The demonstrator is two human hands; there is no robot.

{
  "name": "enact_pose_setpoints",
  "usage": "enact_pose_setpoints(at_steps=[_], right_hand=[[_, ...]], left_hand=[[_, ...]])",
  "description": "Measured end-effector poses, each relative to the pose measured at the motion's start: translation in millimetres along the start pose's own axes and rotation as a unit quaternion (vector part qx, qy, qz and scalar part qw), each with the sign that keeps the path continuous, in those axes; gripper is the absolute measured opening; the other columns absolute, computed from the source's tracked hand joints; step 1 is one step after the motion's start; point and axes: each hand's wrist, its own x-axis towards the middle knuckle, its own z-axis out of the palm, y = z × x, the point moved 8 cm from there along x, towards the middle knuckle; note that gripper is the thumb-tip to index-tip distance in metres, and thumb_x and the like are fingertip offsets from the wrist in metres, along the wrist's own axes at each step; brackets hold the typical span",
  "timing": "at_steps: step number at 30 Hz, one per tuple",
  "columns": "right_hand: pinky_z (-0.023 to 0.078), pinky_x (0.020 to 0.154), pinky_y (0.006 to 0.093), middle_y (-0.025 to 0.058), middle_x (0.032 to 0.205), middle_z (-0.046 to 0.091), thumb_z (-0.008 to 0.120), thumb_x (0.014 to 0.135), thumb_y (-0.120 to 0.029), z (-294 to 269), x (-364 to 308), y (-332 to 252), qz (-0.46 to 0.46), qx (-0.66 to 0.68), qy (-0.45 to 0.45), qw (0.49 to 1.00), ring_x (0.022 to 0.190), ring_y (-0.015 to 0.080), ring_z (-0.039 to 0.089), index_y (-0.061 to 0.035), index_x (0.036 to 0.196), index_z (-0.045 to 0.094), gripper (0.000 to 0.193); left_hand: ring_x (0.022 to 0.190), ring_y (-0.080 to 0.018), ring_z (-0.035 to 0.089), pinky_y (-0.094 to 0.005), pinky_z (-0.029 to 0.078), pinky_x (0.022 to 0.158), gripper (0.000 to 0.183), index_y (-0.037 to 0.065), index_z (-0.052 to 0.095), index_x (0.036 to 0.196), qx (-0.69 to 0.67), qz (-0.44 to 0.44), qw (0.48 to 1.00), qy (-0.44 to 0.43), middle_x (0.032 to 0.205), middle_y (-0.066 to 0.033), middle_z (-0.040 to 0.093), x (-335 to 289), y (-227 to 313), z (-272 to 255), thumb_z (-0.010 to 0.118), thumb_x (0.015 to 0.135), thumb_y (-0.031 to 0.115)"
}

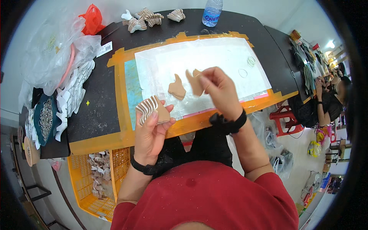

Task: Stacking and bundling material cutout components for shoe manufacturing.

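While the left hand (150, 132) clasped a striped stack (163, 110), the right hand (219, 90), beyond it rightward, pinched a seemingly forked cut-out (195, 83).

A white wall (276, 11) backs the black table (97, 120), 1 light (330, 45) glowing at right.

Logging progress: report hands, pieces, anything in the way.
Left hand: holding layered brown-and-white stack. Right hand: flat tan cut-out, blurred. Tan cut-out pile on white rectangular sheet. Right hand partly hides sheet.
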Motion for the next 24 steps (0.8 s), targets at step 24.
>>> enact_pose_setpoints(at_steps=[24], right_hand=[[0.049, 0.087, 0.0353, 0.0101, 0.102, 0.064, 0.068, 0.088, -0.010, 78, -53, -29, -0.168, -0.075, -0.061, 0.981, 0.097, 0.0259, 0.062, -0.0027, 0.103, 0.059, 0.019]], left_hand=[[0.116, -0.0204, 0.060, -0.0381, 0.058, 0.091, 0.044, 0.014, 0.043, 0.134, 0.015, 0.082, 0.996, -0.030, 0.131, -0.0088, 0.056, -4, 9, 1, 0.065, 0.096, 0.010]])
